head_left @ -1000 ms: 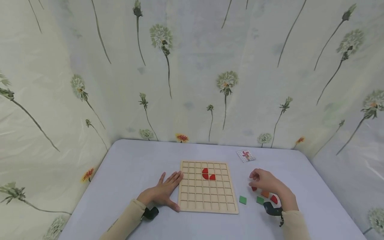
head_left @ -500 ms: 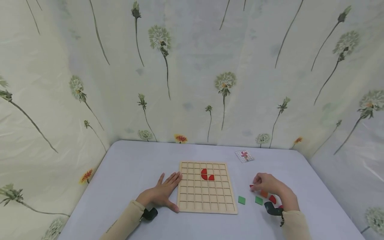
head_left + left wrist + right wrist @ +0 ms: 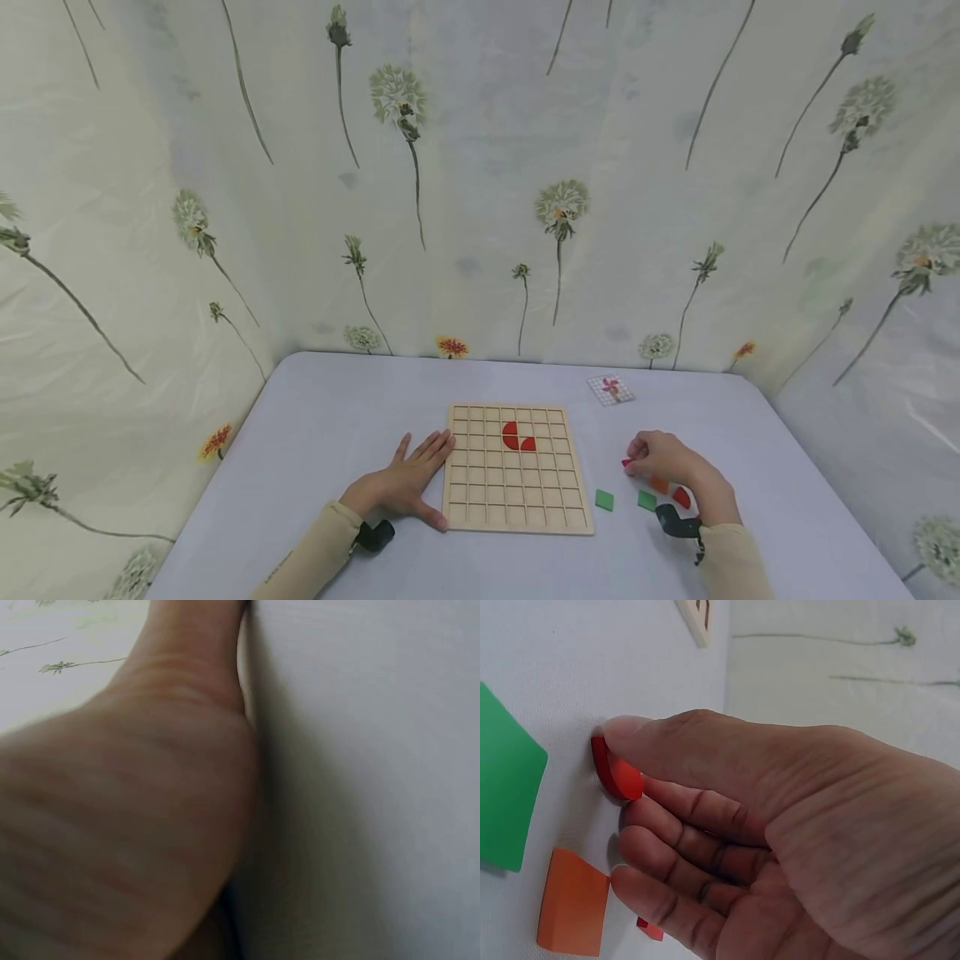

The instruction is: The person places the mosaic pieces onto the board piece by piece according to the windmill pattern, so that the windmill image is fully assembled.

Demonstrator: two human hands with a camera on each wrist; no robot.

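Note:
My left hand (image 3: 405,483) lies with straight, spread fingers against the left edge of a wooden grid board (image 3: 517,504). Three red quarter-circle tiles (image 3: 511,442) sit in cells of its upper middle. To the right of the board, my right hand (image 3: 667,458) pinches another red quarter-circle tile (image 3: 622,776) between thumb and fingers, low over the table; the right wrist view shows the thumb on its face. Beside that hand lie an orange tile (image 3: 574,907), a green tile (image 3: 647,500) and a red quarter-circle tile (image 3: 682,497). The left wrist view holds mostly the palm (image 3: 150,817).
A second green tile (image 3: 604,500) lies near the board's lower right corner. Behind the right hand is a small card (image 3: 611,389) with a red pattern on a grid. A white cloth (image 3: 360,383) covers the table; flower-print curtains (image 3: 480,208) stand around it.
The right hand's thumb and fingers have closed on the red tile beside the orange one, and the hand has shifted slightly. The left hand stays in place on the board's edge.

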